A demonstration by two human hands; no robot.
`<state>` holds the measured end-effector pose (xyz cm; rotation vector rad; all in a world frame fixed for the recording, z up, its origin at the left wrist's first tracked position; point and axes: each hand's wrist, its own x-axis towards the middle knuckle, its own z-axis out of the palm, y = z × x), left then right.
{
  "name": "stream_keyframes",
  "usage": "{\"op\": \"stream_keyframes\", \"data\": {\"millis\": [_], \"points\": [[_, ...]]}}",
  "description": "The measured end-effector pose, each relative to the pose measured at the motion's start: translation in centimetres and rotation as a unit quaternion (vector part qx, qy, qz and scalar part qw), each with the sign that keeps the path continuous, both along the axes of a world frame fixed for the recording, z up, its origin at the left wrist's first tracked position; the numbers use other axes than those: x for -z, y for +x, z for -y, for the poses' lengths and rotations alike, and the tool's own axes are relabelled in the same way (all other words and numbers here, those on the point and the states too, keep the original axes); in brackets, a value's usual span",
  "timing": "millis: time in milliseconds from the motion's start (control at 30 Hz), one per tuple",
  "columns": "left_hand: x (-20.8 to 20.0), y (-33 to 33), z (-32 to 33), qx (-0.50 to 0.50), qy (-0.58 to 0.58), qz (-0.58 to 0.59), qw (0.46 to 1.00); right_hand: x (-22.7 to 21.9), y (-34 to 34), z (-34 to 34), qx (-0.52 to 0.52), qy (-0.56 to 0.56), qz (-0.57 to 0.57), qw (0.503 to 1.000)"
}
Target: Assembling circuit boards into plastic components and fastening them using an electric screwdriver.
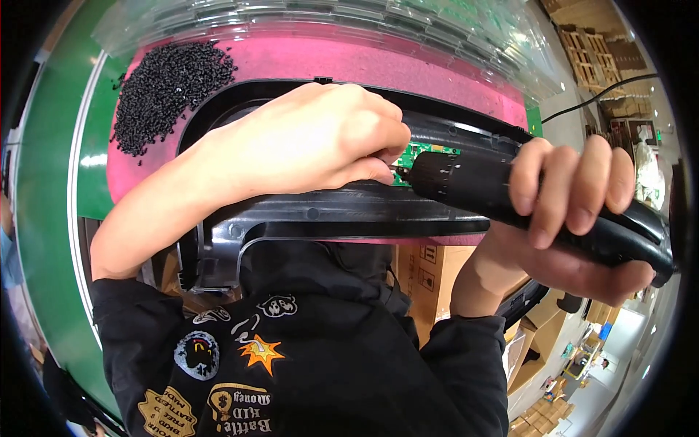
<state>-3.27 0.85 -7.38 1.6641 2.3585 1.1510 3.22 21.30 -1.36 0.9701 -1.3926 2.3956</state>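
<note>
My right hand (571,200) is wrapped round the body of a black electric screwdriver (466,178), which points left. Its tip meets the fingers of my left hand (342,138), pinched together just above a green circuit board (429,154). Whatever those left fingertips hold is too small and too covered to make out. The board sits inside a long black plastic housing (342,211) with a raised rim, and my left hand and the tool hide part of it. My left forearm crosses over the housing's left end.
The housing lies on a pink mat (291,57) on a green table (54,218). A heap of small black screws (171,95) is at the far left. Stacked clear plastic trays (328,18) line the back. Cardboard boxes (429,284) stand below the front edge; a black cable (597,95) runs at right.
</note>
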Motion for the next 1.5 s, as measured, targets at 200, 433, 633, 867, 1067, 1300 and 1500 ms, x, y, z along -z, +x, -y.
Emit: {"op": "stream_keyframes", "data": {"millis": [200, 433, 633, 867, 1067, 1300, 1500], "points": [[0.4, -0.3, -0.6, 0.033, 0.088, 0.024, 0.995, -0.1, 0.3, -0.2, 0.023, -0.053, -0.034, 0.998], [-0.2, -0.3, -0.9, 0.036, 0.08, 0.043, 0.995, -1.3, 0.4, -2.1, -0.002, 0.045, -0.054, 0.998], [-1.5, 0.6, -1.3, -0.042, -0.005, 0.126, 0.991, -1.2, 1.0, -3.3, 0.056, 0.045, -0.038, 0.997], [-0.2, -0.2, -0.8, -0.041, -0.087, 0.019, 0.995, -0.4, 0.0, -6.4, 0.114, 0.108, 0.098, 0.983], [-0.3, -0.1, -0.7, -0.036, -0.107, 0.01, 0.994, 0.5, -0.6, -6.6, 0.104, 0.108, 0.077, 0.986], [-0.3, -0.2, -0.5, -0.036, -0.106, 0.021, 0.993, 0.5, -0.5, -6.4, 0.134, 0.126, 0.099, 0.978], [-0.4, -0.3, -0.4, -0.035, -0.089, -0.008, 0.995, 0.6, -0.9, -4.7, 0.162, 0.117, 0.122, 0.972]]}}
